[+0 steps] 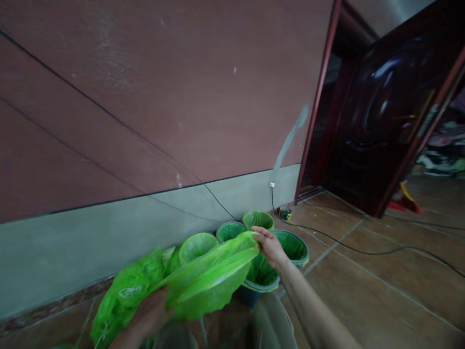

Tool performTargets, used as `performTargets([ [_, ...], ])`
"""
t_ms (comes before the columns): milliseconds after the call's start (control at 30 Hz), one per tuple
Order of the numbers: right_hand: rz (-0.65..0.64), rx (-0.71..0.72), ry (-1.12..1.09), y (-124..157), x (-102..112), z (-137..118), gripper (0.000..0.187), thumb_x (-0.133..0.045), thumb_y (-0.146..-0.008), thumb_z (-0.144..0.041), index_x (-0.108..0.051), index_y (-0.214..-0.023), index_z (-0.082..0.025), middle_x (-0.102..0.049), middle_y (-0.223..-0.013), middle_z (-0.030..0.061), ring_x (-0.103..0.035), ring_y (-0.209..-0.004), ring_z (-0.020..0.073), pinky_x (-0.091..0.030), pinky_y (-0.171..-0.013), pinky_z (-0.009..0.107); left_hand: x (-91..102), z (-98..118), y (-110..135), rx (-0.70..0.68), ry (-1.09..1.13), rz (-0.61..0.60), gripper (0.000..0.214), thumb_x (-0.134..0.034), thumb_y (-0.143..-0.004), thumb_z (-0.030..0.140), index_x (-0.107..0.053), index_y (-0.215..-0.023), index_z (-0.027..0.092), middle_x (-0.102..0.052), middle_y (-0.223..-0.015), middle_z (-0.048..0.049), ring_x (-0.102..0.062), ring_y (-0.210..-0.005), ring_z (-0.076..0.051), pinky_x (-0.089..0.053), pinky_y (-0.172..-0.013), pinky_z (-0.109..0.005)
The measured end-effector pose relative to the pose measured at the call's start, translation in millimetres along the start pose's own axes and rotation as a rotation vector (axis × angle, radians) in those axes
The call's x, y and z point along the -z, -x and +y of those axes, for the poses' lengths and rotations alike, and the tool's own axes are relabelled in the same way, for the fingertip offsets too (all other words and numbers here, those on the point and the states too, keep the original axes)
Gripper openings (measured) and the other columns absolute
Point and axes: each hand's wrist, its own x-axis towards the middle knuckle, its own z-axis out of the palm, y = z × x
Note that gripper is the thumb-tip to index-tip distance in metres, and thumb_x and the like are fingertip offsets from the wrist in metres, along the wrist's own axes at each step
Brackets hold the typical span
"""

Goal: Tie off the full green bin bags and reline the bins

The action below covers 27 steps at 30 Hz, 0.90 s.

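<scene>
Green bag (214,276), tiled floor (366,295), open door (381,126)

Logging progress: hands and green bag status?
Right hand pinching green bag. Left hand blurred at its other end. Bag partly hiding lined bins.

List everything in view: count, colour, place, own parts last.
Wall: one, brown over pale, behind
Floor: one, brown, below
Door: one, dark, right
Clutter: uncounted, mixed, far right
Dustpan-like object: one, red-yellow, by door
Socket: one, white, low on wall
Cables: at least two, dark, wall and floor
Tin: one, dark, by wall
Bins: at least five, green-lined, by wall
Bag heap: one, green, left of bins
Bag: one, green, centre
Knees: two, khaki, bottom
Left hand: one, blurred, at bag's left end
Right hand: one, bare, gripping bag's right end
</scene>
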Motion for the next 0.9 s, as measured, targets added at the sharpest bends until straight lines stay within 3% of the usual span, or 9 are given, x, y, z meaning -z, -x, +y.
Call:
performTargets([
  [133,-0.124,0.248,0.264,11.5,-11.2,-6.7,0.038,-0.066,-0.070,-0.024,-0.065,-0.107,-0.017,-0.072,-0.077,0.0001,-0.059,-0.052,0.0121,-0.043,-0.047,0.022,35.2,10.2,0.0,0.026,-0.022,-0.021,0.069,-0.054,-0.074,0.038,-0.055,-0.132,0.001,-0.058,-0.135,-0.0212,-0.054,-0.128,-0.032,-0.040,-0.109,-0.043],
  [233,-0.140,0.475,0.459,21.8,-26.9,-15.1,0.034,-0.054,-0.080,-0.021,-0.065,-0.112,-0.018,-0.074,-0.095,0.0041,-0.069,-0.076,0.0166,-0.052,-0.064,0.025,56.6,42.5,18.8,-0.075,0.149,-0.001,0.055,-0.055,-0.077,0.048,-0.067,-0.120,0.015,-0.065,-0.129,-0.0128,-0.059,-0.122,-0.029,-0.043,-0.106,-0.042],
  [300,-0.162,0.619,0.604,29.0,-39.7,-21.0,0.034,-0.049,-0.082,-0.017,-0.067,-0.112,-0.020,-0.074,-0.103,0.0047,-0.070,-0.089,0.0176,-0.054,-0.077,0.028,70.2,74.5,29.7,-0.188,0.290,0.004,0.044,-0.049,-0.084,0.048,-0.071,-0.111,0.022,-0.073,-0.113,-0.0066,-0.068,-0.104,-0.024,-0.052,-0.094,-0.037],
  [367,-0.236,0.742,0.740,35.7,-53.1,-26.9,0.036,-0.046,-0.084,-0.013,-0.069,-0.110,-0.021,-0.074,-0.106,0.0042,-0.070,-0.094,0.0173,-0.054,-0.085,0.030,83.2,106.4,30.2,-0.228,0.410,0.180,0.042,-0.047,-0.087,0.046,-0.068,-0.114,0.022,-0.075,-0.104,-0.0051,-0.070,-0.093,-0.021,-0.055,-0.084,-0.034],
  [433,-0.354,0.831,0.856,41.4,-65.8,-33.0,0.039,-0.045,-0.084,-0.009,-0.069,-0.112,-0.022,-0.074,-0.107,0.0034,-0.069,-0.096,0.0162,-0.053,-0.088,0.029,93.4,129.9,19.2,-0.324,0.426,0.426,0.049,-0.055,-0.084,0.036,-0.058,-0.129,0.020,-0.068,-0.122,-0.0068,-0.064,-0.110,-0.022,-0.050,-0.097,-0.036],
  [467,-0.421,0.863,0.908,43.7,-71.3,-36.3,0.041,-0.044,-0.084,-0.008,-0.068,-0.114,-0.023,-0.073,-0.109,0.0031,-0.069,-0.098,0.0158,-0.052,-0.090,0.029,96.7,137.2,11.1,-0.386,0.426,0.483,0.052,-0.058,-0.081,0.030,-0.055,-0.132,0.020,-0.064,-0.129,-0.0068,-0.060,-0.118,-0.022,-0.046,-0.102,-0.037],
  [633,-0.568,0.954,1.133,47.2,-82.8,-52.6,0.041,-0.043,-0.090,-0.010,-0.063,-0.123,-0.025,-0.070,-0.112,0.0048,-0.065,-0.103,0.0163,-0.050,-0.091,0.028,93.8,142.0,-18.9,-0.514,0.424,0.531,0.033,-0.055,-0.082,0.018,-0.066,-0.113,0.019,-0.073,-0.104,-0.0049,-0.066,-0.098,-0.018,-0.051,-0.091,-0.032],
  [800,-0.537,0.937,1.306,40.7,-71.7,-50.5,0.026,-0.048,-0.090,-0.013,-0.064,-0.109,-0.020,-0.068,-0.098,0.0063,-0.064,-0.093,0.0180,-0.048,-0.082,0.026,80.7,132.8,-19.8,-0.422,0.264,0.672,0.030,-0.051,-0.082,0.013,-0.068,-0.107,0.020,-0.071,-0.098,-0.0043,-0.067,-0.092,-0.018,-0.053,-0.082,-0.028],
  [900,-0.423,0.906,1.353,36.4,-66.4,-37.3,0.018,-0.050,-0.084,-0.009,-0.062,-0.092,-0.020,-0.063,-0.087,0.0045,-0.061,-0.083,0.0180,-0.045,-0.074,0.025,74.3,126.7,-17.8,-0.352,0.114,0.694,0.034,-0.048,-0.085,0.015,-0.066,-0.113,0.022,-0.069,-0.100,-0.0044,-0.067,-0.087,-0.018,-0.053,-0.077,-0.027],
])
